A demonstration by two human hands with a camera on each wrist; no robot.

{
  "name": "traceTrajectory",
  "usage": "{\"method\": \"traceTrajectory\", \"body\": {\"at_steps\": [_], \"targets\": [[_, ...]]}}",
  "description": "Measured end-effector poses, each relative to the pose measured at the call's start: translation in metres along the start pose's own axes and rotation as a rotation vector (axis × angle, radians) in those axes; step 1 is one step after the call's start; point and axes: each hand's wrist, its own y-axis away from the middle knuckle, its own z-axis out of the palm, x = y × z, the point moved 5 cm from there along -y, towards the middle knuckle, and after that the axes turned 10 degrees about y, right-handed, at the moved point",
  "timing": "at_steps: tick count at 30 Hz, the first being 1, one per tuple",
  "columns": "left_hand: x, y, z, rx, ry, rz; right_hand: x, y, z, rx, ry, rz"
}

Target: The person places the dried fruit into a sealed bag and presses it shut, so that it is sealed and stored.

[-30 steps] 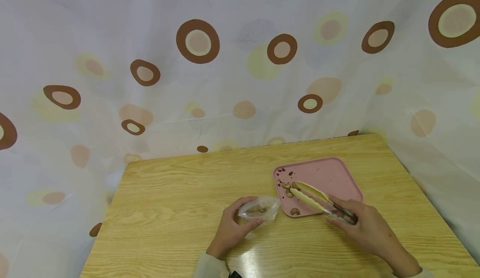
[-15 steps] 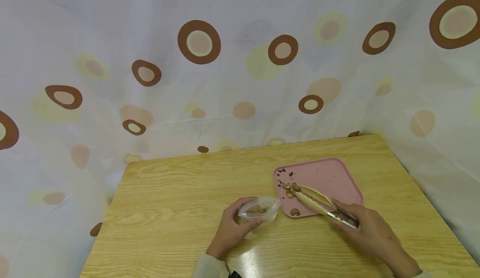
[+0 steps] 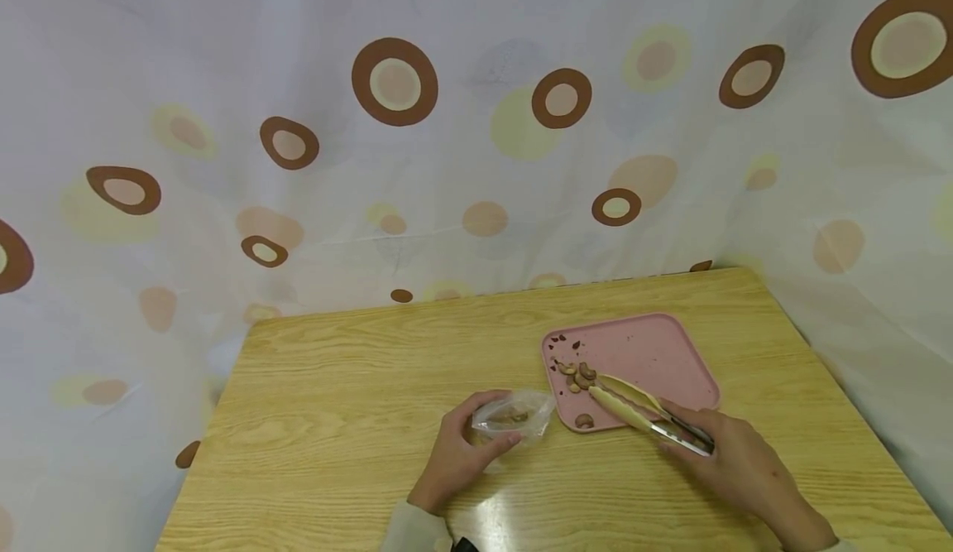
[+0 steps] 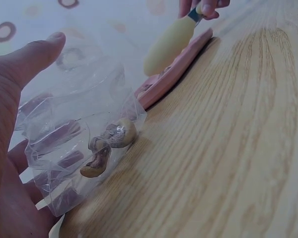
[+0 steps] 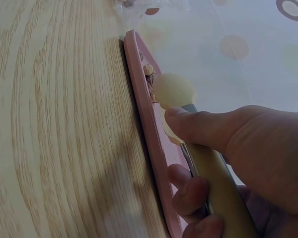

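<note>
A clear plastic bag with its mouth spread is held in my left hand, thumb on the near side and fingers behind. A few cashews with brown skin show through the plastic in the left wrist view. My right hand grips metal tongs with cream tips, thumb on top of one arm. The tips stand apart over the pink tray, right beside a small cluster of cashews. Nothing shows between the tips. One more cashew lies at the tray's near left corner.
Dark flakes are scattered at the tray's far left corner. The wooden table extends to the left of the bag. A sheet with brown ring patterns hangs behind and along the sides.
The tongs have drawn back slightly toward the right, their tips off the cashew cluster, which shows more fully. My left hand and the bag have hardly moved.
</note>
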Motion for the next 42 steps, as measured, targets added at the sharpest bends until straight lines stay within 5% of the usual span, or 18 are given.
{"method": "traceTrajectory", "body": {"at_steps": [33, 42], "targets": [[-0.0035, 0.0000, -0.0019, 0.008, -0.014, -0.016, 0.0035, 0.0001, -0.0004, -0.072, 0.024, 0.020], [-0.0017, 0.0000, -0.0010, 0.000, -0.011, -0.014, 0.0021, -0.0035, -0.0043, -0.076, 0.048, -0.033]]}}
